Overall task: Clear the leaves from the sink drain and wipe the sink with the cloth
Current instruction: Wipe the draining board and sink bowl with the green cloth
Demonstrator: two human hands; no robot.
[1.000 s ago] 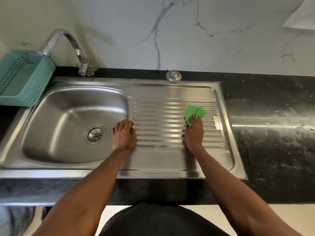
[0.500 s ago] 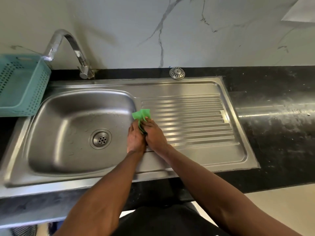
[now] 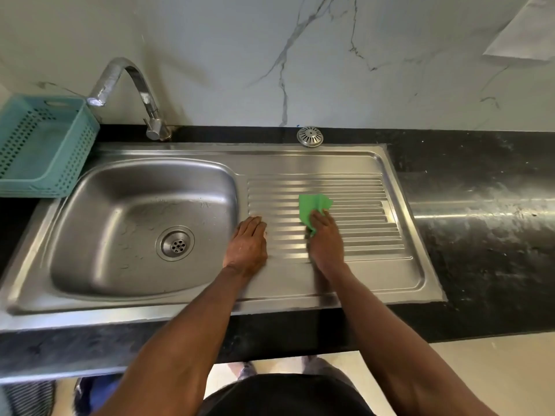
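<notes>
While my right hand [image 3: 326, 240] is pressing the crumpled green cloth [image 3: 313, 207] onto the ribbed steel drainboard [image 3: 360, 235] to wipe it, my left hand [image 3: 247, 246] is lying flat and empty beside the basin, apparently bracing me. The round perforated sink drain [image 3: 176, 244] is showing no leaves.

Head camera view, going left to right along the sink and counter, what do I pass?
Teal basket → tap → sink drain → left hand, flat on the drainboard → right hand pressing the green cloth → bare black counter.
</notes>
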